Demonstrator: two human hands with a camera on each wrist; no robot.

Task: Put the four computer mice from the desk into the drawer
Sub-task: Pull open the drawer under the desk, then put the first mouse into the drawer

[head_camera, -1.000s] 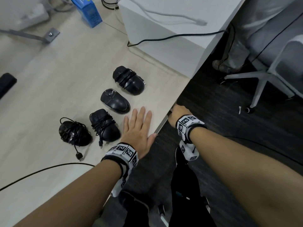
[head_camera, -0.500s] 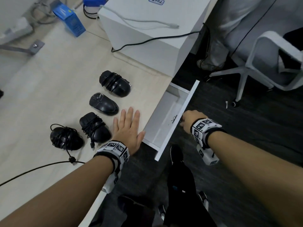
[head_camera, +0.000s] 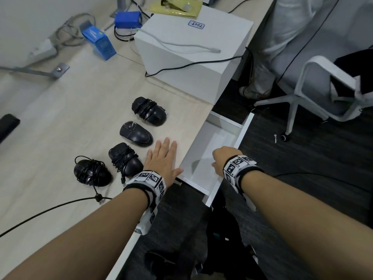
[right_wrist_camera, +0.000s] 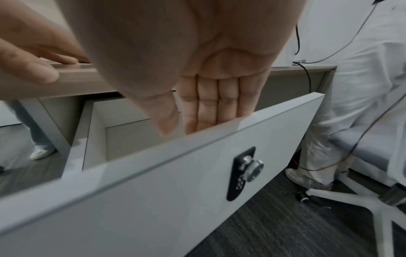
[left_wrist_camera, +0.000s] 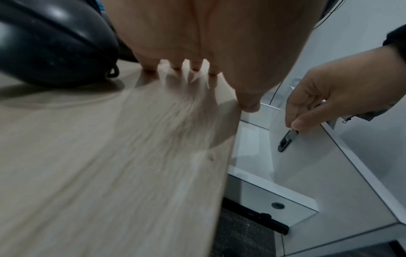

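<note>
Four black computer mice lie in a row on the wooden desk (head_camera: 60, 122): a cord-wrapped mouse (head_camera: 149, 114) farthest, a plain mouse (head_camera: 136, 133), a second wrapped mouse (head_camera: 125, 160) and a round wrapped mouse (head_camera: 91, 172) nearest. My left hand (head_camera: 163, 158) rests flat on the desk just right of them, fingers straight, holding nothing. The white drawer (head_camera: 212, 146) under the desk edge stands pulled out and looks empty. My right hand (head_camera: 221, 160) grips the top edge of the drawer front (right_wrist_camera: 153, 191), fingers hooked inside.
A white box (head_camera: 191, 53) with cables over it stands on the desk behind the mice, a blue box (head_camera: 99, 42) further left. A black cable (head_camera: 50, 209) crosses the near desk. An office chair (head_camera: 323, 93) and a person's legs (head_camera: 268, 47) are right of the drawer.
The drawer has come out from under the desk, drawn by my right hand. My left hand has stayed flat beside the mice.
</note>
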